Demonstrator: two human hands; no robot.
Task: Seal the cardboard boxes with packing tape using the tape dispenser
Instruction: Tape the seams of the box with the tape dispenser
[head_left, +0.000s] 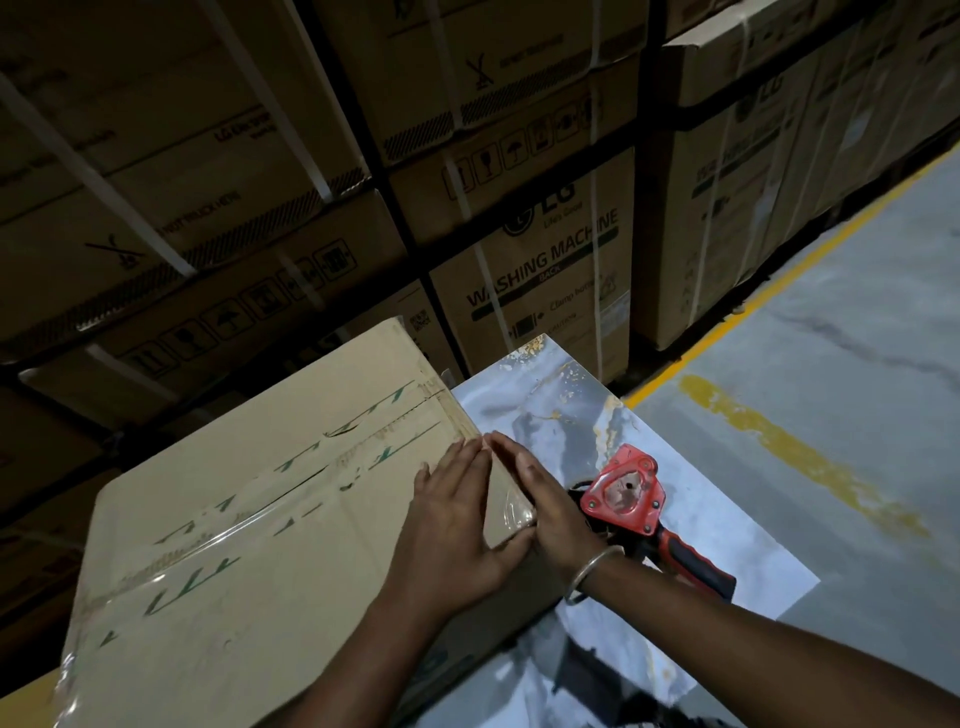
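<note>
A cardboard box (249, 545) with green print lies on a marbled table (561, 415), with clear tape running along its centre seam and over its right edge. My left hand (452, 525) lies flat on the box top near that edge, fingers straight. My right hand (540, 499) presses flat against the box's right side, smoothing a strip of tape (519, 514) over the corner. The red tape dispenser (631, 499) with its black and red handle rests on the table just right of my right hand, held by neither hand.
Tall stacks of strapped washing machine cartons (545, 249) stand close behind the table. To the right lies grey concrete floor (831, 338) with yellow painted lines (795, 457). The table's right edge (769, 551) ends near the dispenser handle.
</note>
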